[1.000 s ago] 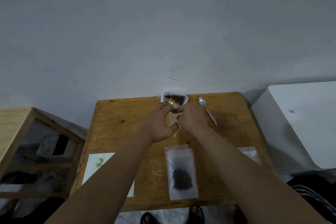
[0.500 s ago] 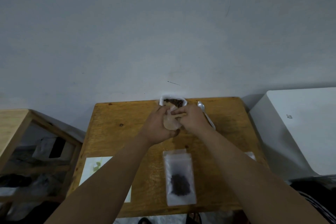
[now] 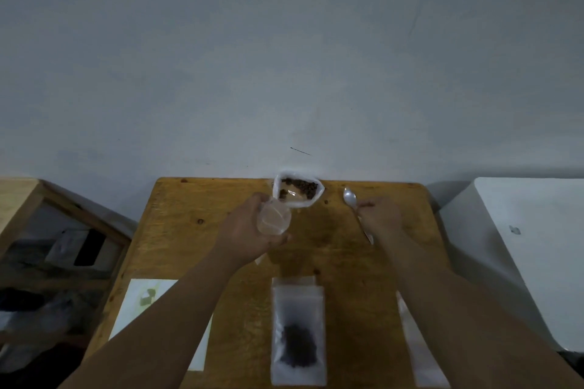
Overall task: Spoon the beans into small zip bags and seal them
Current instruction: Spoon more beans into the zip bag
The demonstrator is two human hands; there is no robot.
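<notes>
I note the hands have parted: my left hand alone grips the empty zip bag, mouth open beside the beans; my right hand now pinches the spoon. Scooping, I judge, comes next.

Bean pouch rearmost, spoon to its right — filled bag nearest.
</notes>
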